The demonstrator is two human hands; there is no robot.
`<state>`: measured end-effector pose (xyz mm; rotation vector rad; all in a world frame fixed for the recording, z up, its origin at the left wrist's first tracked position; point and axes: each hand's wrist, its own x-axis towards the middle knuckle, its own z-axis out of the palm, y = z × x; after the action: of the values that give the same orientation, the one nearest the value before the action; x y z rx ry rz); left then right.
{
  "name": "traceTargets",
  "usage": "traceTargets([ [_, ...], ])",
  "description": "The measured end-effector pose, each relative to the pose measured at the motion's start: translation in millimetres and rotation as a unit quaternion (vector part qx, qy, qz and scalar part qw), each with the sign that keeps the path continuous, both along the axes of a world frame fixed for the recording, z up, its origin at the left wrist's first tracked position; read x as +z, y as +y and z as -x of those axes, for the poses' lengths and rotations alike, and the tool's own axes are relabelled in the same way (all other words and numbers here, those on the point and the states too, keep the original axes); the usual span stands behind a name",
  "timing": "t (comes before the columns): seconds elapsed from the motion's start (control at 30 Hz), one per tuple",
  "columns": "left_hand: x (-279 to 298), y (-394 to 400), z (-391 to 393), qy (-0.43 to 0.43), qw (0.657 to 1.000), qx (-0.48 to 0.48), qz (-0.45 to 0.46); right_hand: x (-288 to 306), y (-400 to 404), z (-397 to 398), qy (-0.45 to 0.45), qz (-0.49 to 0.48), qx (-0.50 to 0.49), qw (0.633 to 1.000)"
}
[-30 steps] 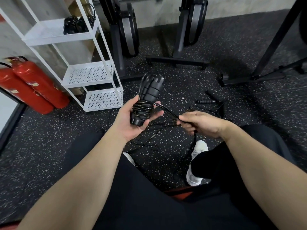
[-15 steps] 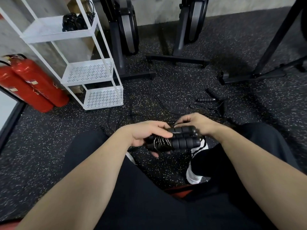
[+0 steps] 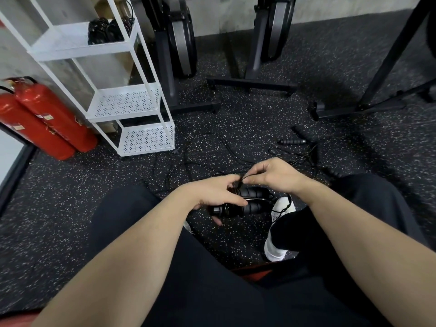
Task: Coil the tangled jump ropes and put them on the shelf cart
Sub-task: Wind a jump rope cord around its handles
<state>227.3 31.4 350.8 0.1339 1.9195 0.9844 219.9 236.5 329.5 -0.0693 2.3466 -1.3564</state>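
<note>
Two foam handles [image 3: 245,202] sit side by side at frame center, cord wrapped round them, and your left hand [image 3: 212,193] grips that bundle, fingers curled over the top and thumb underneath. Your right hand [image 3: 276,177] pinches the cord's loose end [image 3: 241,181] between thumb and forefinger just above the handles, other fingers curled in.

Step in hand, as I read it: finishing the coil on this jump rope, tucking or locking off the tail. Can't tell if the end is already threaded under a wrap; the fingers hide it.

Next move calls for pulling the tail snug so the wraps don't spring loose, then a reach to the white shelf cart [image 3: 111,51] at upper left, where coiled ropes [image 3: 107,31] already lie on the top tier. More tangled rope [image 3: 304,156] lies on the floor at center right, with a loose handle [image 3: 291,141] beyond it, so the task is partway done.

Versus a second ago: the bundle was upright in your left palm, higher in frame, and your right hand held the cord out to the right. Now the bundle lies level and lower, and both hands have closed in on it.
</note>
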Motion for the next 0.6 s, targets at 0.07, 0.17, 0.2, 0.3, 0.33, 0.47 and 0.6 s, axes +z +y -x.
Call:
traceTargets([
  [0.07,-2.5,0.5,1.2,0.021,1.000,0.012,0.011,0.0,-3.2,-0.6,0.009,0.012,-0.014,1.000],
  [0.17,-6.1,0.3,3.4,0.024,0.999,0.039,0.009,-0.7,-7.6,-0.5,0.031,0.005,-0.020,0.999],
  [0.2,-6.5,0.4,3.7,0.029,0.999,0.040,0.007,-1.5,-8.1,-0.3,0.036,0.002,-0.019,0.999],
  [0.3,-8.6,1.4,4.9,0.071,0.996,0.045,0.009,-4.9,-8.7,0.3,0.051,0.006,-0.021,0.998],
  [0.33,-10.3,1.2,5.8,0.084,0.995,0.053,0.012,-5.1,-8.7,-0.1,0.051,0.006,-0.024,0.998],
  [0.47,-16.7,-1.8,10.0,0.103,0.990,0.090,0.023,-0.3,-7.3,-2.9,0.019,-0.054,-0.049,0.997],
  [0.6,-19.0,-1.6,10.6,0.120,0.984,0.125,0.025,3.9,-7.6,-4.2,-0.021,-0.085,-0.028,0.996],
])
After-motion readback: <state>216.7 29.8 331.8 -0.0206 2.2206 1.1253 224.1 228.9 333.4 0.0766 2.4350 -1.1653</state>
